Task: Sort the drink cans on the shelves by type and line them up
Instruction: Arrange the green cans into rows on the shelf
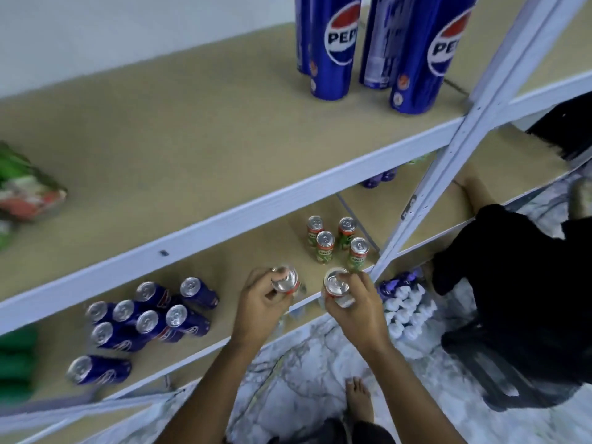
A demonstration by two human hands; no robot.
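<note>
Left hand gripping a can by its top, right hand gripping another can, both hovering over the near edge of the lower shelf, four green cans standing just beyond, blue cans clustering at the left, tall blue cans standing on the upper shelf.

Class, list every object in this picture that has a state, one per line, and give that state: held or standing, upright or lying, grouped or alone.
Left hand: grips a can.
Right hand: grips another can.
Green cans: four, upright, grouped on the middle shelf.
Small blue cans: upright, clustered, unaligned.
One blue can: apart from the cluster.
Tall blue cans: upright on the upper shelf.
</note>
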